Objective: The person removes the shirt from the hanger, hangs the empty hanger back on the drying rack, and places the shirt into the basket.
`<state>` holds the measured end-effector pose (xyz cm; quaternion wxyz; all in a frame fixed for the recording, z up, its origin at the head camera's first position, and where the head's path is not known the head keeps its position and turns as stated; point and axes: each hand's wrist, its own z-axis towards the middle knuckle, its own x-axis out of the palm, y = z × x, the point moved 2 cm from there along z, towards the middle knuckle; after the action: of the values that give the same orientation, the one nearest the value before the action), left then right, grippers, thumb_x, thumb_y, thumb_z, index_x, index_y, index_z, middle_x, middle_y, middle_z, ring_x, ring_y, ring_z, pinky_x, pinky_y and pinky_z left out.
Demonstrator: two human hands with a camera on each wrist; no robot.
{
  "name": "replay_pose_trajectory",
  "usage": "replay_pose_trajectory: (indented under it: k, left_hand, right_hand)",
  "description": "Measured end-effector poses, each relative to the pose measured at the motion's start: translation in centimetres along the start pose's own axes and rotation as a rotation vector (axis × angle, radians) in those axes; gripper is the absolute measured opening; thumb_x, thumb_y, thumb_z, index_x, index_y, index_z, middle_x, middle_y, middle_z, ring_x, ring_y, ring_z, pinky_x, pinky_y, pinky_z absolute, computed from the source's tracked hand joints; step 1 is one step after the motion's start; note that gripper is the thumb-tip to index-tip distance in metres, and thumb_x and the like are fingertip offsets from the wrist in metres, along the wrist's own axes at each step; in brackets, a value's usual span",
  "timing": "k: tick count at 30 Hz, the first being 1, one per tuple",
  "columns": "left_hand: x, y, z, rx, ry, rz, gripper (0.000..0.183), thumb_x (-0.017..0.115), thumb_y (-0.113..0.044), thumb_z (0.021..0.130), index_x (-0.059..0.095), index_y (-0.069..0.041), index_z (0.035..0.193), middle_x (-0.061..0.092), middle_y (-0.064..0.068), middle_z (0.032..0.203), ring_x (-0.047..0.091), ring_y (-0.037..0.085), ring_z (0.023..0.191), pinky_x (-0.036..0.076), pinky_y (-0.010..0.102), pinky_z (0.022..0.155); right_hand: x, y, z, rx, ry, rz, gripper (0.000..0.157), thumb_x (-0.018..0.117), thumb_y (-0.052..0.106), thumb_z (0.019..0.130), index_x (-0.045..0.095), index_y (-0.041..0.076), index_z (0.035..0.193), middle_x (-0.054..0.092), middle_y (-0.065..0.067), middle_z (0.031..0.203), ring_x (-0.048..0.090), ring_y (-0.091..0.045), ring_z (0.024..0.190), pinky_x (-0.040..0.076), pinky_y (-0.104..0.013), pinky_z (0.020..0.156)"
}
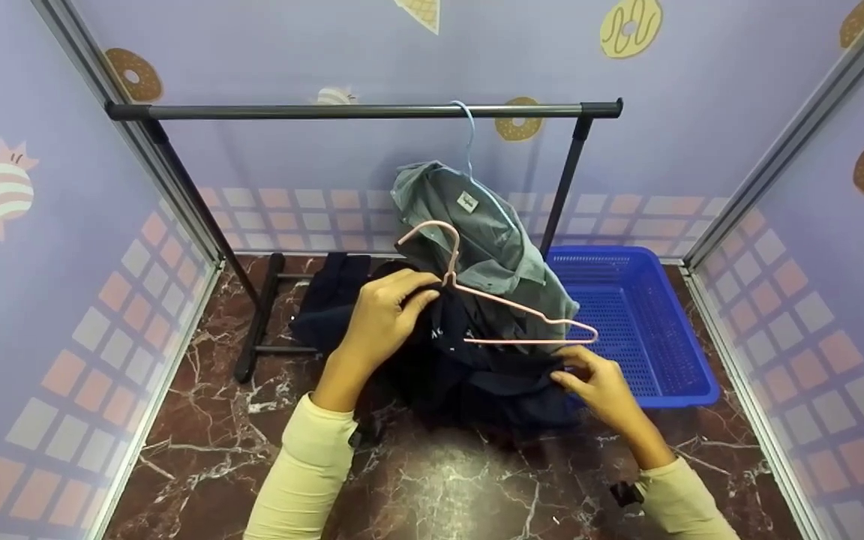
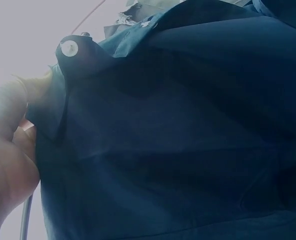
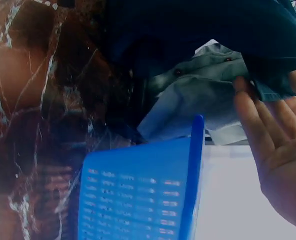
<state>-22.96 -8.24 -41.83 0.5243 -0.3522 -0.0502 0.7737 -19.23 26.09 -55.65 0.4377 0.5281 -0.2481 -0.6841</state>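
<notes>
A navy button-up shirt (image 1: 477, 397) hangs between my hands, its collar and a white button (image 2: 69, 48) showing in the left wrist view. My left hand (image 1: 383, 315) pinches its collar just under the hook of a pink hanger (image 1: 507, 302). That hanger's right arm sticks out in front of the cloth; its left side is hidden by the shirt and hand. Lower at the right, my right hand (image 1: 601, 382) holds the shirt's edge between thumb and fingers. Behind, a grey-green shirt (image 1: 492, 225) hangs from a light blue hanger (image 1: 469, 139).
The black rack's top bar (image 1: 312, 112) carries the light blue hanger. A blue perforated basket (image 1: 683, 337) stands on the marbled floor at the right. Dark folded cloth (image 1: 327, 300) lies by the rack's left foot (image 1: 259, 330). Patterned walls close in both sides.
</notes>
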Motion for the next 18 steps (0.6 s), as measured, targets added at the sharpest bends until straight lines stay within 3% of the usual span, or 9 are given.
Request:
replay_pose_trajectory:
  k: [4,7,11,13,18]
  left_hand:
    - [0.1,-0.1,0.0,0.005,0.017,0.002,0.013,0.073,-0.011,0.095,0.078,-0.004,0.104,0.075,0.007,0.09,0.069,0.017,0.079,0.058,0.034,0.075]
    - [0.2,-0.1,0.1,0.005,0.034,0.005,0.014,0.073,-0.012,0.095,0.078,-0.004,0.105,0.076,0.007,0.092,0.07,0.017,0.081,0.058,0.033,0.077]
    - [0.3,-0.2,0.1,0.006,0.038,0.01,0.014,0.073,-0.01,0.095,0.079,-0.003,0.105,0.077,0.007,0.094,0.072,0.017,0.084,0.059,0.033,0.079]
    - [0.3,-0.3,0.2,0.009,0.037,0.012,0.014,0.074,-0.01,0.095,0.079,-0.003,0.105,0.077,0.007,0.094,0.072,0.018,0.085,0.06,0.033,0.08]
    - [0.4,-0.4,0.4,0.018,0.039,0.012,0.015,0.074,-0.011,0.094,0.079,-0.002,0.106,0.077,0.007,0.094,0.073,0.018,0.085,0.06,0.033,0.079]
  right_hand:
    - [-1.1,-1.1,0.0,-0.008,0.028,-0.078,0.028,0.081,-0.001,0.084,0.074,0.004,0.111,0.079,-0.009,0.097,0.071,-0.007,0.079,0.059,-0.019,0.071]
    - [-2.5,-0.9,0.2,-0.046,0.032,-0.072,0.032,0.083,0.003,0.083,0.074,0.008,0.114,0.08,-0.006,0.104,0.076,-0.015,0.091,0.061,-0.021,0.079]
    - [-4.3,0.1,0.7,-0.127,0.009,-0.065,0.041,0.085,0.001,0.081,0.071,0.007,0.118,0.08,-0.006,0.106,0.077,-0.023,0.093,0.06,-0.019,0.081]
    - [-5.1,0.8,1.0,-0.169,-0.004,-0.075,0.046,0.086,-0.002,0.079,0.069,0.006,0.121,0.08,-0.007,0.106,0.077,-0.022,0.093,0.06,-0.019,0.079]
    - [-6.3,2.5,1.6,-0.231,-0.042,-0.078,0.054,0.086,-0.011,0.073,0.069,0.001,0.122,0.079,-0.013,0.105,0.073,-0.006,0.094,0.06,-0.019,0.075]
